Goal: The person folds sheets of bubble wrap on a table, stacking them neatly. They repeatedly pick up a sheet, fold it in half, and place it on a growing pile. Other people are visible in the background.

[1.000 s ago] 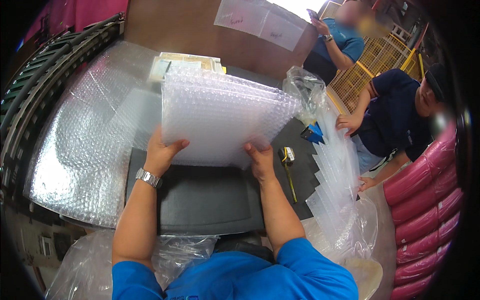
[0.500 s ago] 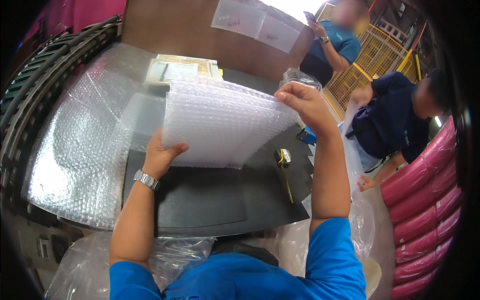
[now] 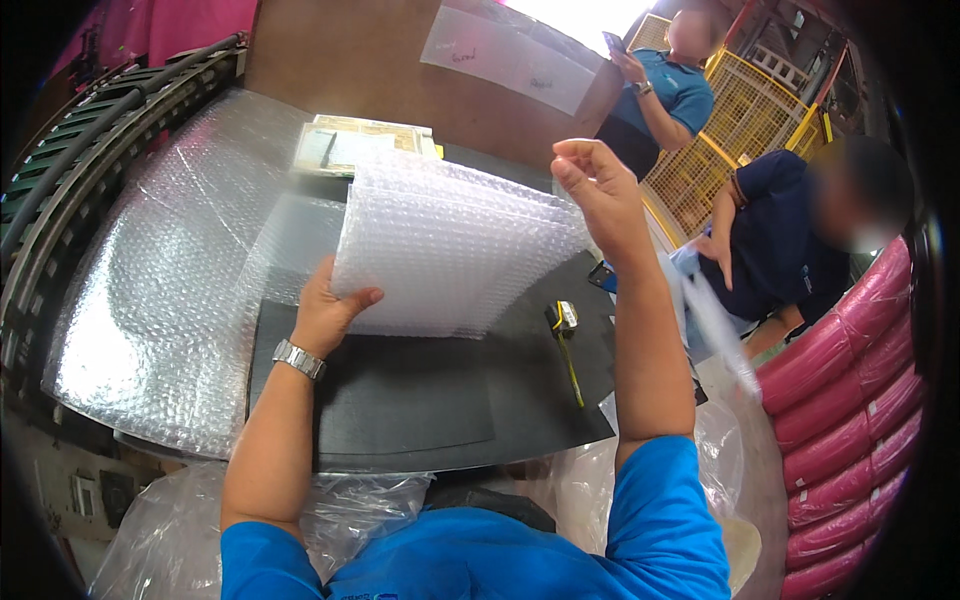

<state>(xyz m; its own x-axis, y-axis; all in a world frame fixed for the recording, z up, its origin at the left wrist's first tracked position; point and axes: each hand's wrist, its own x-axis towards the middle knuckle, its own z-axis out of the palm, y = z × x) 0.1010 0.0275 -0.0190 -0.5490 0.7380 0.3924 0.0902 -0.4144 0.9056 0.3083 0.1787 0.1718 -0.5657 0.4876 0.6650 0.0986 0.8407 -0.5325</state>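
Note:
A stack of clear bubble wrap pouches (image 3: 450, 255) is held up at a tilt over the dark table. My left hand (image 3: 330, 308) is closed on its lower left edge, thumb on the near face and fingers hidden behind. My right hand (image 3: 605, 195) is raised beside the stack's upper right corner, thumb and fingers curled with a gap between them and nothing visible in them. On the table to the right of the stack lies a tape measure (image 3: 563, 318) with some yellow blade pulled out.
A large bubble wrap sheet (image 3: 150, 290) covers the table's left side, next to a roller conveyor (image 3: 90, 130). Papers with a pen (image 3: 335, 148) lie behind the stack. Two people stand at the right, one with a phone (image 3: 613, 42), near pink wrapped rolls (image 3: 850, 400).
My right hand has let go of the stack's upper right corner and risen slightly. My left hand keeps its hold, almost unmoved. The nearer person at the right has shifted a pale sheet lower.

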